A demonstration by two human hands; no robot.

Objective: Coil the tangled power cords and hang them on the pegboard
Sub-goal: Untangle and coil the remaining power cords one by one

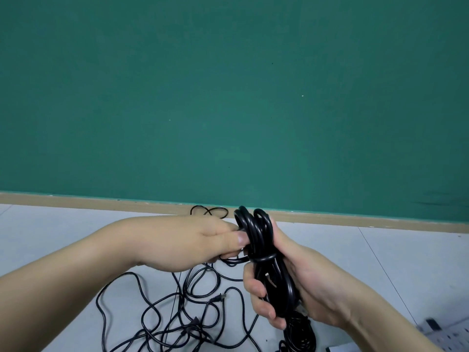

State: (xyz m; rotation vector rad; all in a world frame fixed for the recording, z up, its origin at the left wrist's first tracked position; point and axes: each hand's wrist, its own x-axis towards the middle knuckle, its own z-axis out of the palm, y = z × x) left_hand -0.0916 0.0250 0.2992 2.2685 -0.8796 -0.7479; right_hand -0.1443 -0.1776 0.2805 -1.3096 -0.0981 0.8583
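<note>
A green wall (228, 97) rises beyond the grey floor (63, 229). The right hand (291, 283) curls round a coiled black cord (264, 250); the left hand (218, 240) pinches its wrapping strand. Tangled cords (177, 313) lie near, left. No writing is readable.

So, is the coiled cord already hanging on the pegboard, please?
No, the coiled cord is gripped by both the left hand and right hand.
</note>
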